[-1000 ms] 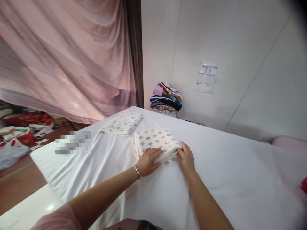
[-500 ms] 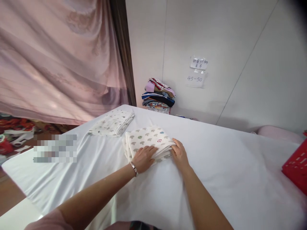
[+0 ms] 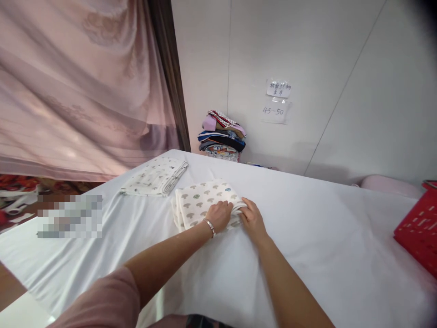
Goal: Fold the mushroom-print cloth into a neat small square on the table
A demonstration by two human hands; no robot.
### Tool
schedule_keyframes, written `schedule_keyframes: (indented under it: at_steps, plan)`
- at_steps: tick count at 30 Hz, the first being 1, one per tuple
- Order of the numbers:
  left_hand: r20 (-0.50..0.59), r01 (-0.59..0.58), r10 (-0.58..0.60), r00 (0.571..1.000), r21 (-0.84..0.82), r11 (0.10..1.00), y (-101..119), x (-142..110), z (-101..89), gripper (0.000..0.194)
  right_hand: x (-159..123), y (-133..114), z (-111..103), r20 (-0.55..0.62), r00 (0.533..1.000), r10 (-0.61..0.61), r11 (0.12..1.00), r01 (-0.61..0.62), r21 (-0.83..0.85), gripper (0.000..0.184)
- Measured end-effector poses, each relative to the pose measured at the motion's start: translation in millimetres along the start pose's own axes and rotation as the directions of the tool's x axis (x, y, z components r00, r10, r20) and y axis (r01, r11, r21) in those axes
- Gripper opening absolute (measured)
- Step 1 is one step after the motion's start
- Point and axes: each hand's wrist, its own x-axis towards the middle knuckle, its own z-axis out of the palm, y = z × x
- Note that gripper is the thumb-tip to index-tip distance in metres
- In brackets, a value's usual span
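Observation:
A folded white cloth with a grey mushroom print and a few coloured mushrooms lies in layers on the white-covered table. My left hand, a silver bracelet at its wrist, is on top of the cloth near its right end, its fingers bent and closed on the fabric. At the right edge, my right hand grips the folded layers between thumb and fingers. The two hands are close together but apart. Part of the cloth's near side is hidden behind my left hand and forearm.
Another folded white printed cloth lies farther back on the left of the white table cover. A fabric stack stands by the wall beyond the table. At the right edge is a red plastic basket; a pink curtain hangs left.
My left hand has slid right along the cloth toward my right hand, its fingers now more bent. My right hand stays at the cloth's right edge. The view has shifted slightly.

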Motion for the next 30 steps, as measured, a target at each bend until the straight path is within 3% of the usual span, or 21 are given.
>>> schedule_keyframes:
  at_steps: [4, 11, 16, 25, 30]
  plan:
    - [0.035, -0.003, 0.002, 0.999, 0.032, 0.999, -1, 3, -8.0, 0.025, -1, 2, 4, 0.022, 1.0, 0.003, 0.999, -0.002, -0.055, 0.024]
    - [0.073, 0.002, -0.006, 0.997, 0.043, 0.999, -10, 11, -19.4, 0.024, -2, -4, 0, -0.018, 0.99, 0.141, 0.983, -0.142, -0.113, 0.025]
    - [0.075, 0.007, -0.011, 0.997, 0.054, 0.999, -11, 12, -20.0, 0.023, -4, -3, 3, -0.047, 0.977, 0.207, 0.976, -0.21, -0.062, 0.026]
    - [0.09, 0.038, -0.044, 0.995, 0.062, 0.997, -10, 15, -19.8, 0.024, 0, -7, 5, -0.041, 0.958, 0.284, 0.926, -0.285, -0.248, 0.01]
    - [0.092, 0.017, -0.022, 0.996, 0.055, 0.998, -5, 7, -16.8, 0.027, 1, -5, 7, -0.04, 0.96, 0.276, 0.927, -0.277, -0.254, 0.007]
